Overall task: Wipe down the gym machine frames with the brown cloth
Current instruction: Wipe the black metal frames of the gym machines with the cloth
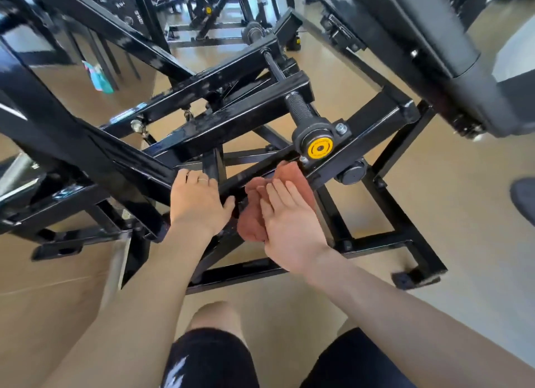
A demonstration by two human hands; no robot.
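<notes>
We're mid-wipe: our right hand, fingers straight, presses the brown cloth on a near frame bar; left hand braces flat, holding nothing (farther frames probably remain).

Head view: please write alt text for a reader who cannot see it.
A person's right hand presses a crumpled brown cloth flat-fingered against a black steel gym machine frame, while the left hand rests on a neighbouring bar. A round yellow cap sits on a bearing just above the cloth, over a tan floor.
</notes>
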